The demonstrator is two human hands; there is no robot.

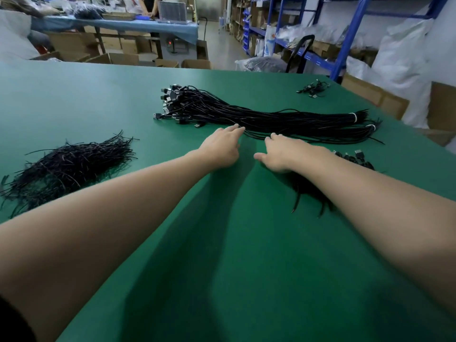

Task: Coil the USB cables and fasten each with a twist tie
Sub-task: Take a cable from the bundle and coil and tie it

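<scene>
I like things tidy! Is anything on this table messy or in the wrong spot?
Nothing looks broken or spilled. One small clump of cables lies alone near the far edge of the table, apart from the big cable bundle. The tie pile is scruffy, with ends sticking out.

light: bright, even overhead | shadows: soft under forearms on table (246,267) | edges: wide-angle bowing, slight blur
</scene>
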